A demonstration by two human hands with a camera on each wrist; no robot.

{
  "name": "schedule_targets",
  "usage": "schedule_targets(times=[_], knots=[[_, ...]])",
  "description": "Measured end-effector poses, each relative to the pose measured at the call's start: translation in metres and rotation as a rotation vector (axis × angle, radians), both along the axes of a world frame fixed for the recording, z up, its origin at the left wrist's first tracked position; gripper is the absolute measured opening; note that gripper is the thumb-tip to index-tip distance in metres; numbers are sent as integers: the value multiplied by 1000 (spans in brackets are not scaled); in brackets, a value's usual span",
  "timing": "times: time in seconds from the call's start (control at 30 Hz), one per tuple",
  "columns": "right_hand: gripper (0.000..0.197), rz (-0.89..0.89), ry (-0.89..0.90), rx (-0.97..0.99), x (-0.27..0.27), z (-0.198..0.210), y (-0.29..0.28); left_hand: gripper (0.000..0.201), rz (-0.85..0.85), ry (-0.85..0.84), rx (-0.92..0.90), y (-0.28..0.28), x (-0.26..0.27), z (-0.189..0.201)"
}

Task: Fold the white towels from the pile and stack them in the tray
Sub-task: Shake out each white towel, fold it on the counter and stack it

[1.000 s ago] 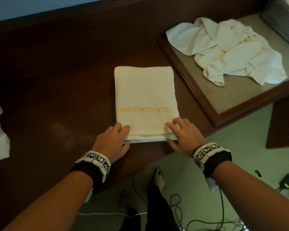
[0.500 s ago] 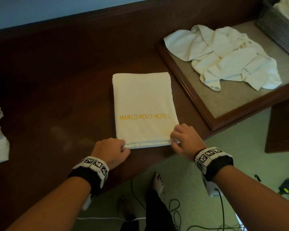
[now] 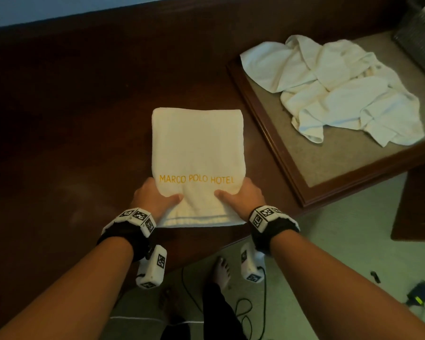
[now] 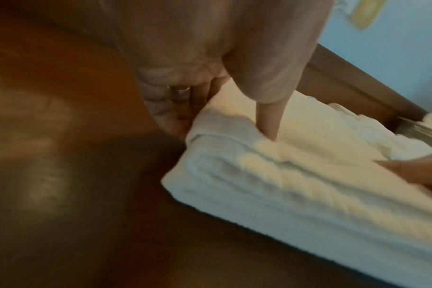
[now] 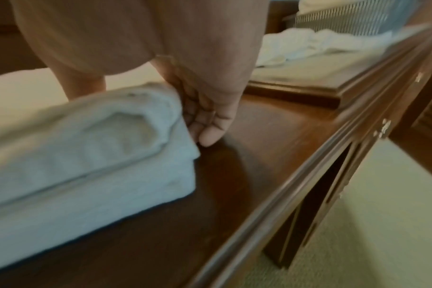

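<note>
A folded white rectangular towel (image 3: 198,155) bearing gold "MARCO POLO HOTEL" lettering is lying on the dark polished wooden table (image 3: 71,114), near its front edge. The left hand (image 3: 155,197) is gripping the towel's near left corner, thumb pressing on top and fingers (image 4: 170,115) curling under the upper layer. The right hand (image 3: 241,196) is clamping the near right corner likewise, thumb on top, fingers (image 5: 205,124) tucked beneath. To the right, a crumpled pile of white towels (image 3: 336,92) is sitting on a wood-framed tray (image 3: 334,168) with a beige base.
</note>
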State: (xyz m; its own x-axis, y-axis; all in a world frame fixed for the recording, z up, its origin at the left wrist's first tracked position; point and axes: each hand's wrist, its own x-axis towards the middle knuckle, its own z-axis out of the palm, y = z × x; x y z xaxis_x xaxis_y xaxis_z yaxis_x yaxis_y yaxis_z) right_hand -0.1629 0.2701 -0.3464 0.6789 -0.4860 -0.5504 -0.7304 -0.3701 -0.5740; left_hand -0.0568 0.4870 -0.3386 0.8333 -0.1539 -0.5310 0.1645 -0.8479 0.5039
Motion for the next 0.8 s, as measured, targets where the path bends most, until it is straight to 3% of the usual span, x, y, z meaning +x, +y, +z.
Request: schedule_targets(times=[0.13,0.33,0.57,0.8], knots=[[53,-25,-45,127,4,-7,-9,35,103,78,-179,-8,-5,1],[53,-42,-162,137,-4,18,-19,41,181,-36,-301,-24,-30,27],[39,-5,-365,93,-31,85,-31,39,126,-218,-415,-32,-51,97],[46,-20,-511,51,-95,166,-30,46,43,-322,-532,-33,-106,169]])
